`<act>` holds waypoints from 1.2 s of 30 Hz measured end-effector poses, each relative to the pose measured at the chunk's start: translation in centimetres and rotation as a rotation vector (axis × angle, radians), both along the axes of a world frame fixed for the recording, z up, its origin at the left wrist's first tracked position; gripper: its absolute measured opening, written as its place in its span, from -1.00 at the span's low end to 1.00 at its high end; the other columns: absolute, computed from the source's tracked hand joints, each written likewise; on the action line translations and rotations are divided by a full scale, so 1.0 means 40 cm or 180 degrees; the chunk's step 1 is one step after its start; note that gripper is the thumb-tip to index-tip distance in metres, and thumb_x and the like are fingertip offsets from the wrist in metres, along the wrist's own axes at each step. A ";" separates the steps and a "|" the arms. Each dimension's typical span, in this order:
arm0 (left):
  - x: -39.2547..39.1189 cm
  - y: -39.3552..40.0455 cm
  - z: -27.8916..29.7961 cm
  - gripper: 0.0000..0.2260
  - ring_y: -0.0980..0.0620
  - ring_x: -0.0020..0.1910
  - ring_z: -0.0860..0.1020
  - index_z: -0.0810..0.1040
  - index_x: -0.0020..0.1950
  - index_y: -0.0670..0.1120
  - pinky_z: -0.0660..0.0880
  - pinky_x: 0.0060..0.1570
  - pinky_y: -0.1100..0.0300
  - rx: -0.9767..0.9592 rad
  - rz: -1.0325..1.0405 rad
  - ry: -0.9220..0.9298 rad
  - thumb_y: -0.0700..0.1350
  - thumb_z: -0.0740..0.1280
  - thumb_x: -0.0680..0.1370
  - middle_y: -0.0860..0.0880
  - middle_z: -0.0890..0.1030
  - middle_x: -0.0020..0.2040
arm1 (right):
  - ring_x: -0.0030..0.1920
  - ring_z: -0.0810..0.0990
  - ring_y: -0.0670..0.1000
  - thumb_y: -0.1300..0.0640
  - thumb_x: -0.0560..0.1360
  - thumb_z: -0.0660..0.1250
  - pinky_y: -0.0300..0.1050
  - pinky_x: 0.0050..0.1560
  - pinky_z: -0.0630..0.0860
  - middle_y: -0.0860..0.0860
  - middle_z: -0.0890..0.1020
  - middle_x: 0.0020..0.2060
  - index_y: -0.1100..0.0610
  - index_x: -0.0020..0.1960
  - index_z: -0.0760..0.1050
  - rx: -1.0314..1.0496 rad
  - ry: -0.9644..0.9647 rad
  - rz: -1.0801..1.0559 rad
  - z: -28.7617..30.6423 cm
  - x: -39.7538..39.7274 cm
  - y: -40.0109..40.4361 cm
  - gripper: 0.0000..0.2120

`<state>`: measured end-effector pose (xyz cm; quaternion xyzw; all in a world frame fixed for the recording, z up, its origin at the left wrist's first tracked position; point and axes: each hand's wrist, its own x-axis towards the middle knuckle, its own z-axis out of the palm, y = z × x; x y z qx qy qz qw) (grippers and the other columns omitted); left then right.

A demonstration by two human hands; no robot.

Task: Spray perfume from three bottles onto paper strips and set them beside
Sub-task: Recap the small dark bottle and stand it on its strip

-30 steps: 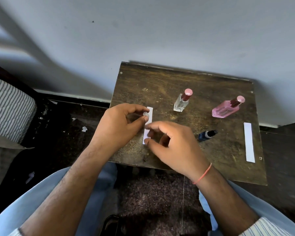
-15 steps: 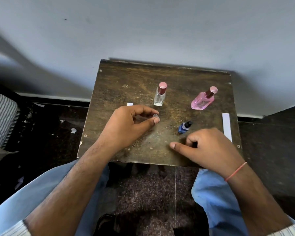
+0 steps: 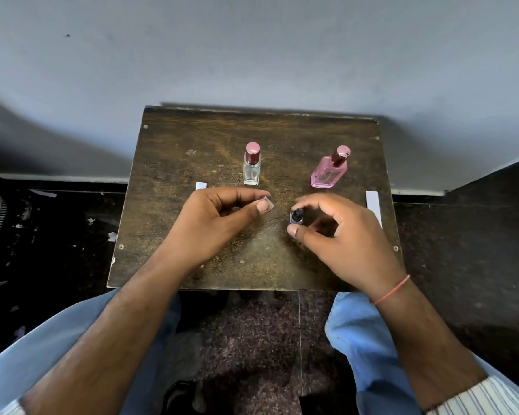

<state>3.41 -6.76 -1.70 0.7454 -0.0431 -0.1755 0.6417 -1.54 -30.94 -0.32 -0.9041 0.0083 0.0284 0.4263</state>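
Pinching clear cap (image 3: pixel 266 202) in left hand (image 3: pixel 219 223); our right hand (image 3: pixel 336 232) grips small dark bottle (image 3: pixel 296 217), upright, at cap's 3 o'clock, w/ nozzle up.

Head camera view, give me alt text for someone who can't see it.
Over a small wooden table, a right hand holds a small dark bottle while the left hand pinches a clear cap. Clear bottle and pink bottle stand behind.

Clear bottle (image 3: pixel 251 169) and pink bottle (image 3: pixel 329 172) stand capped; small dark bottle (image 3: pixel 296 217) upright, uncapped, between them, nearer
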 end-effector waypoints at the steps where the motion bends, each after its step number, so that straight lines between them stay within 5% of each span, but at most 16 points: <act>1: 0.000 0.001 0.001 -0.83 0.21 0.14 0.74 0.82 0.13 0.09 0.55 0.10 0.43 -0.0036 0.0000 0.0016 0.04 0.55 0.56 0.14 0.81 0.08 | -0.12 0.74 -0.11 0.04 0.50 0.63 -0.06 0.09 0.66 -0.20 0.76 0.01 -0.09 0.11 0.70 0.0034 0.0062 -0.0020 -0.001 0.001 0.003 -0.77; 7: 0.004 0.016 0.011 -0.83 0.24 0.09 0.74 0.81 0.17 0.05 0.56 0.08 0.42 -0.0136 -0.0002 -0.0024 0.00 0.53 0.60 0.12 0.81 0.08 | -0.02 0.76 -0.17 0.06 0.54 0.60 -0.10 0.07 0.69 -0.19 0.79 -0.04 -0.03 0.18 0.73 0.0307 0.0080 0.0153 -0.011 0.000 0.030 -0.78; 11: 0.002 0.030 0.012 -0.79 0.15 0.19 0.74 0.81 0.18 0.07 0.60 0.20 0.31 -0.0121 0.0000 -0.0105 0.05 0.53 0.57 0.12 0.81 0.11 | -0.13 0.73 -0.11 0.03 0.57 0.58 -0.18 -0.04 0.65 -0.21 0.77 0.03 -0.03 0.28 0.74 0.0257 0.0024 0.0179 -0.013 0.004 0.042 -0.71; 18: -0.004 0.062 0.010 -0.82 0.31 -0.11 0.69 0.81 0.17 0.03 0.54 -0.09 0.46 -0.0288 0.0137 -0.0044 -0.03 0.53 0.59 0.12 0.81 -0.03 | -0.29 0.74 0.16 0.13 0.59 0.57 0.22 -0.13 0.68 -0.10 0.75 0.12 0.11 0.30 0.74 0.0432 0.0144 0.0335 -0.018 0.013 0.072 -0.71; 23: -0.002 0.077 0.016 -0.80 0.15 0.15 0.75 0.80 0.17 0.04 0.61 0.14 0.35 -0.0185 0.0044 -0.0183 -0.01 0.52 0.56 0.11 0.81 0.09 | -0.22 0.73 -0.04 0.11 0.58 0.57 0.02 -0.12 0.66 -0.17 0.73 0.05 0.05 0.35 0.72 0.0352 0.0141 0.0522 -0.016 0.021 0.088 -0.66; 27: -0.002 0.088 0.015 -0.78 0.17 0.02 0.75 0.78 0.19 0.04 0.61 0.05 0.34 -0.0024 -0.0018 -0.0203 0.00 0.51 0.56 0.12 0.81 0.05 | -0.13 0.64 -0.37 0.10 0.54 0.61 -0.38 0.00 0.47 -0.18 0.76 0.09 0.00 0.37 0.71 0.0199 0.0073 0.0532 -0.022 0.022 0.093 -0.59; 31: -0.001 0.098 0.014 -0.82 0.30 -0.31 0.55 0.79 0.20 0.01 0.49 -0.22 0.44 0.0133 0.0040 -0.0269 -0.08 0.53 0.60 0.18 0.79 -0.07 | -0.22 0.70 -0.16 0.10 0.51 0.62 -0.18 -0.04 0.60 -0.17 0.78 0.06 -0.05 0.39 0.70 0.0460 0.0260 0.0385 -0.029 0.024 0.100 -0.54; 36: 0.001 0.096 0.017 -0.82 0.15 -0.35 0.42 0.80 0.16 0.08 0.40 -0.33 0.27 0.0145 0.0102 -0.0260 0.01 0.52 0.57 -0.02 0.77 -0.14 | -0.19 0.76 0.25 0.17 0.54 0.56 0.32 -0.06 0.72 -0.10 0.79 0.02 0.00 0.37 0.71 0.0889 0.0428 0.0246 -0.033 0.026 0.100 -0.59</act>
